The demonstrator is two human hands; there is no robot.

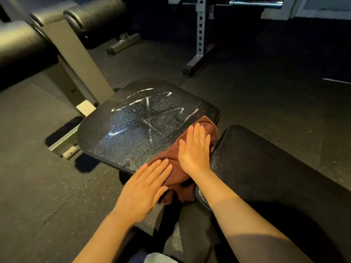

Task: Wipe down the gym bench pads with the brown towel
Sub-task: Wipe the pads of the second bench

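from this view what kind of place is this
Most likely a gym or home weight room. A padded bench pad with white streaks sits on dark rubber flooring, a perforated steel rack upright holds a barbell, and black foam rollers sit at upper left.

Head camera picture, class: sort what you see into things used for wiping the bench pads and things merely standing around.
Part of the job:
brown towel
seat pad with white marks
back pad
left hand and right hand, both flat on the towel

Just standing about:
roller pads
rack upright
barbell
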